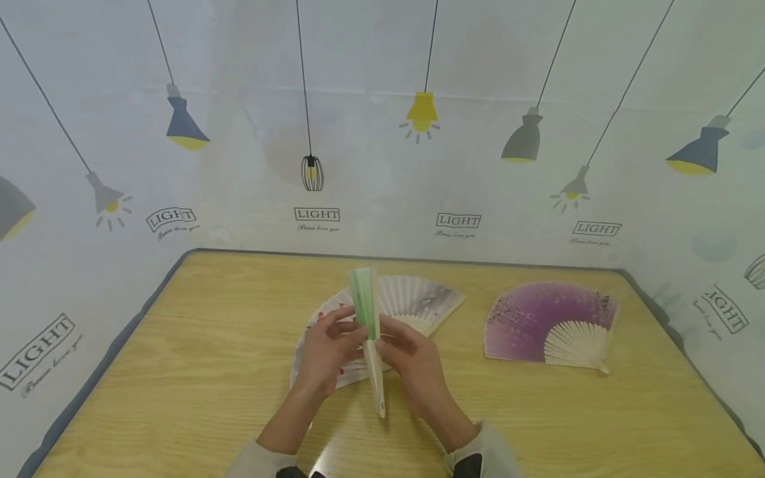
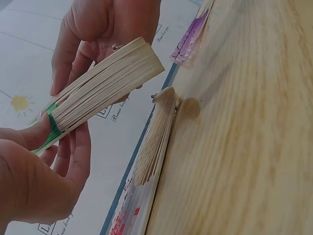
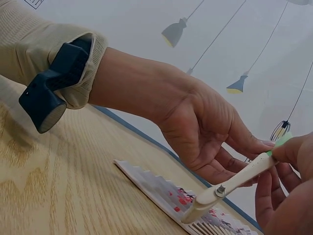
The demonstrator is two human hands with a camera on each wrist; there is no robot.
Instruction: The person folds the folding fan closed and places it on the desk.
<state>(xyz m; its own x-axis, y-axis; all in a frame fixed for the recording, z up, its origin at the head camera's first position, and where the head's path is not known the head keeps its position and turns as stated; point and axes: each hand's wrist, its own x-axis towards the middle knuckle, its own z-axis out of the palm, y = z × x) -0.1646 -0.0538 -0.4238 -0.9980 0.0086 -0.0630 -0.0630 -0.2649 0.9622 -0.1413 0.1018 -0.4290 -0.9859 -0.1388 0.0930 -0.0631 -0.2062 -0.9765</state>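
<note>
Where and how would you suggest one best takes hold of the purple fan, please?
I'd pinch the purple fan at its pivot end, coming from the near right. It lies spread open, and its pale ribs converge there into a narrow end, while the broad leaf would probably crease more easily.

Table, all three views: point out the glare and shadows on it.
Head view: bright glare on the table at the bottom edge, beside the left sleeve; left wrist view: a soft-edged dark shadow on the wood by the pivot end of the red-printed white fan; right wrist view: a dim shadow at the left, below the right sleeve.
</note>
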